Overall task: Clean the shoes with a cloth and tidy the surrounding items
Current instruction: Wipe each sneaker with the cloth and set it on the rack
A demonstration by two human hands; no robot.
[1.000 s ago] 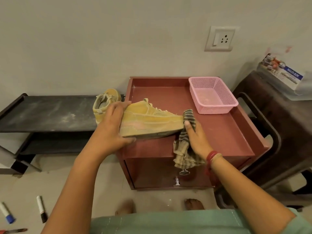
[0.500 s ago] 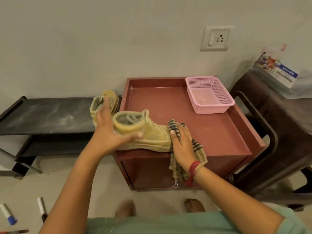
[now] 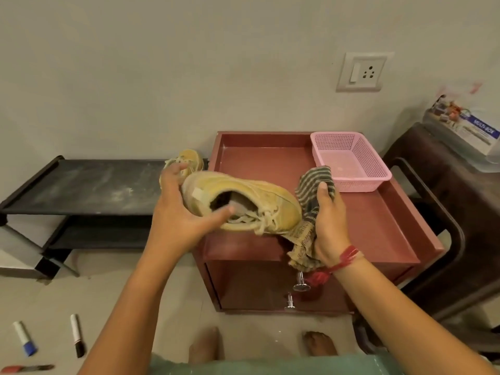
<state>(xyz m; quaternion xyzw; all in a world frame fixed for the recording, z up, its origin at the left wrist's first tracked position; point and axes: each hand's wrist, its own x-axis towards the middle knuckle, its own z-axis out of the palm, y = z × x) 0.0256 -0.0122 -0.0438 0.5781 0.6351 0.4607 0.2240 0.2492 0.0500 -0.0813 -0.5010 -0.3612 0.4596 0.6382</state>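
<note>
My left hand [image 3: 180,212] grips the heel of a yellow shoe [image 3: 251,201], lifted and tipped so its opening faces me, above the front left of the red cabinet top [image 3: 359,226]. My right hand [image 3: 328,226] holds a striped cloth [image 3: 311,196] pressed against the shoe's toe. The second yellow shoe [image 3: 189,159] sits behind my left hand at the right end of the black shoe rack [image 3: 89,185], mostly hidden.
A pink mesh basket [image 3: 351,163] stands at the cabinet's back right corner. A dark brown plastic chair [image 3: 446,212] with a boxed item [image 3: 470,131] is on the right. Markers [image 3: 77,335] [image 3: 24,338] lie on the floor at lower left. My bare feet [image 3: 207,345] are below.
The shoe has been lifted off the cabinet top and rotated so its opening faces me. My right hand moved the cloth up against the toe.
</note>
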